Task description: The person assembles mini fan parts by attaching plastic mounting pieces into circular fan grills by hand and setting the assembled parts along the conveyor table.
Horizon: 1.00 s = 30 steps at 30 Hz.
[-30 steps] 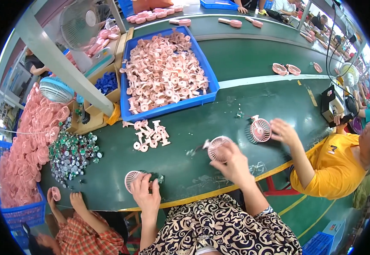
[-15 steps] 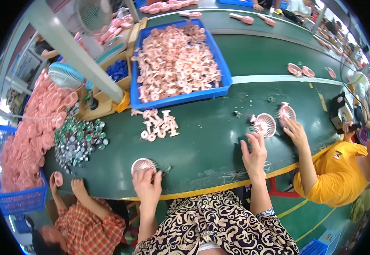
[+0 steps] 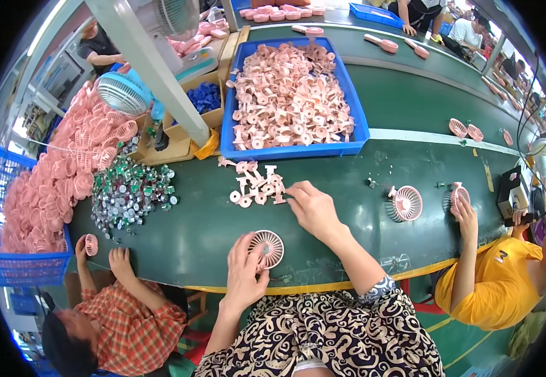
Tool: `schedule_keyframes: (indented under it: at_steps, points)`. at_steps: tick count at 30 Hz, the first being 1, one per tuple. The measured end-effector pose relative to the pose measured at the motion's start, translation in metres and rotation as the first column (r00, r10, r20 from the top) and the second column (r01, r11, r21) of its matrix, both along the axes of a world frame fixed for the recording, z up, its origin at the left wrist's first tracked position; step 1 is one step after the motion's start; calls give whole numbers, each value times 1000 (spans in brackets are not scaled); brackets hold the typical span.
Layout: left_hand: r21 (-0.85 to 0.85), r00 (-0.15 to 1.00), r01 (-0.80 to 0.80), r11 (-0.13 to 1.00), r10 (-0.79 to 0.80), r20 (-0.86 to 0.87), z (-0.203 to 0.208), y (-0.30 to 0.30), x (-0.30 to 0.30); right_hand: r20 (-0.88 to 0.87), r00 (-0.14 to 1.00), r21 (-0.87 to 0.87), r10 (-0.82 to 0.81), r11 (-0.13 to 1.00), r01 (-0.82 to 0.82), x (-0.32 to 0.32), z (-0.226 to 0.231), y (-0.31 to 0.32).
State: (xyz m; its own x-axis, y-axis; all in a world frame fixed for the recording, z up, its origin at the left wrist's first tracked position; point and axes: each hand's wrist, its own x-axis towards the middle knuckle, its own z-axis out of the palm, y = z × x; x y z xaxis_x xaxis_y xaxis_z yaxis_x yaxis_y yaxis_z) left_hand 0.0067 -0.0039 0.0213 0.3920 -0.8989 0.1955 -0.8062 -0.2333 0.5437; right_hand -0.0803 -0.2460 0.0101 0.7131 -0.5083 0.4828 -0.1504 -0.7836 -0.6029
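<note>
My left hand [image 3: 246,270] is closed on a pink round fan grille [image 3: 271,246] near the table's front edge. A small shiny piece [image 3: 265,249] shows at the grille's middle. My right hand [image 3: 315,212] reaches to a loose group of small pink T-shaped parts [image 3: 257,186]. Its thumb and fingers are slightly apart, and the tips are at the rightmost part. Whether they touch it is hard to tell. Farther right, another pink fan grille [image 3: 406,203] lies on the green table [image 3: 197,245], with a small pink part at its left edge.
Behind the small parts stands a blue tray [image 3: 364,132] heaped with more of them. To the left are a pile of green-and-silver motors [image 3: 128,195] and a heap of pink grilles [image 3: 84,144]. Co-workers sit on both sides, a hand [image 3: 466,220] on a grille at right.
My right hand has left the grille at right and moved left to the small pink parts. My left hand still has its grille, now turned so more of it shows. The whole view has shifted.
</note>
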Motion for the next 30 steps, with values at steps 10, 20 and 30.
schedule_keyframes:
  at_steps: [10,20,30]
  points:
    - [6,988,-92,996,92,-121,-11,7,17,-26,995,-193,101,976,-104,61,-29,-20]
    - [23,993,-109,994,110,-38,-8,5,31,-47,995,-95,-87,992,82,15,-25,-12]
    - [-3,954,-299,954,299,-39,-27,9,30,-59,986,-116,-154,982,147,-32,-33,-13]
